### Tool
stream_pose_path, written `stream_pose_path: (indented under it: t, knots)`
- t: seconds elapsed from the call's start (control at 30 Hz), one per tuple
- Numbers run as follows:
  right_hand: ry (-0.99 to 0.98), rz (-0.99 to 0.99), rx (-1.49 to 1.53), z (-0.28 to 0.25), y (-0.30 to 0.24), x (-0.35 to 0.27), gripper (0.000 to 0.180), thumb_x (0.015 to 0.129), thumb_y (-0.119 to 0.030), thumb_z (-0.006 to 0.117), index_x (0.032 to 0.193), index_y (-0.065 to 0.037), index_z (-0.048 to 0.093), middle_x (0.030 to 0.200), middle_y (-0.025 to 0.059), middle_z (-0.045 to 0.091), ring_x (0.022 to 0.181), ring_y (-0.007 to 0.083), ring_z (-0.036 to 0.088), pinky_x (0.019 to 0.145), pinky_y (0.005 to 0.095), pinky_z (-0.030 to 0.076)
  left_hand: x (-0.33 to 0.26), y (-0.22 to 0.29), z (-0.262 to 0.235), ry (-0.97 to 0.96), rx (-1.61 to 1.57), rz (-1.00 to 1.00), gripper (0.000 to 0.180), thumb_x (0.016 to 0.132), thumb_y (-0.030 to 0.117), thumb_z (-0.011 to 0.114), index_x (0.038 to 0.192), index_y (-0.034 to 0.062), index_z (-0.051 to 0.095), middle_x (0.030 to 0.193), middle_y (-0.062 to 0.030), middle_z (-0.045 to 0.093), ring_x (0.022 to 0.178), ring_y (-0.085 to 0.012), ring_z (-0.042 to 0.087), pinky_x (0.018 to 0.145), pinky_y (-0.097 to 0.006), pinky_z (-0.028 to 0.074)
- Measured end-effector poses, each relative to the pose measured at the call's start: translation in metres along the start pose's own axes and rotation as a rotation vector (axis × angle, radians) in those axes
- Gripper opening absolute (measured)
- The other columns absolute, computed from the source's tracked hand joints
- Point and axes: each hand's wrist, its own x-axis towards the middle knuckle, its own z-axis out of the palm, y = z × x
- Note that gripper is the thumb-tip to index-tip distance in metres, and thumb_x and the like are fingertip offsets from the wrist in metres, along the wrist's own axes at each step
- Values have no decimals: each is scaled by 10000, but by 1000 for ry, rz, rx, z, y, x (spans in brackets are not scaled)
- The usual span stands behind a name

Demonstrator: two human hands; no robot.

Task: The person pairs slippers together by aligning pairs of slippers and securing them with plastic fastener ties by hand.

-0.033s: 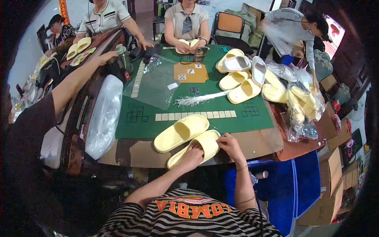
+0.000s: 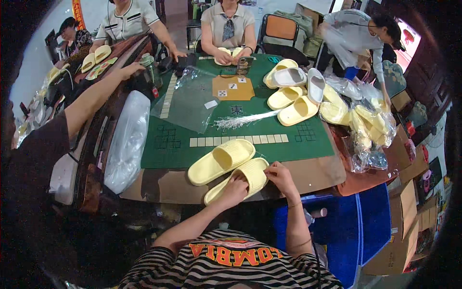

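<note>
Two pale yellow slippers lie side by side at the near edge of the table. My left hand (image 2: 233,190) reaches into the foot opening of the nearer slipper (image 2: 253,176) and grips it; the fingertips are hidden under the strap. Beside that strap's right edge, my right hand (image 2: 280,178) is closed in a pinch, and what it holds is too small to make out. The other slipper (image 2: 219,163) rests just to the left, untouched. Beyond them lies a bundle of thin whitish ties (image 2: 245,120).
White and yellow slippers (image 2: 298,111) are heaped at the right, near bagged slippers (image 2: 368,125). Clear plastic (image 2: 192,103) lies on the green mat (image 2: 308,149), and a plastic roll (image 2: 127,144) at left. A co-worker's arm (image 2: 96,98) reaches in from the left; other people sit or stand around.
</note>
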Motion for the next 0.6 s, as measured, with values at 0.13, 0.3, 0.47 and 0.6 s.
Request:
stream_pose_path:
  t: [0.13, 0.3, 0.47, 0.6]
  knots:
    - [45, -32, -94, 1, -2, 0, 126, 765, -65, 661, 886, -36, 681, 830, 109, 576, 783, 265, 595, 691, 343, 475, 2, -17, 8, 2, -179, -36, 241, 777, 102, 505, 968, -24, 582, 966, -224, 596, 979, -377, 548, 892, -459, 396]
    - [50, -66, -107, -6, -7, -1, 122, 762, -60, 658, 873, -13, 672, 803, 101, 598, 767, 234, 589, 692, 318, 469, 4, -17, -6, -134, -442, -230, 312, 844, 127, 530, 1110, -34, 555, 1052, -169, 603, 978, -267, 571, 897, -353, 426]
    - [115, 35, -119, -19, 1, -17, 155, 777, -169, 681, 864, -41, 682, 761, 118, 645, 704, 255, 630, 629, 340, 482, -26, -12, -44, -96, -698, -214, 388, 920, 192, 548, 1246, -14, 512, 1243, -141, 547, 1097, -244, 572, 956, -317, 416]
    - [190, 73, -136, -35, 16, -40, 170, 776, -178, 693, 855, -29, 679, 740, 102, 655, 646, 197, 622, 610, 307, 478, -47, 3, -99, -50, -928, -356, 379, 923, 103, 526, 1275, -32, 487, 1278, -109, 518, 1140, -169, 531, 997, -288, 391]
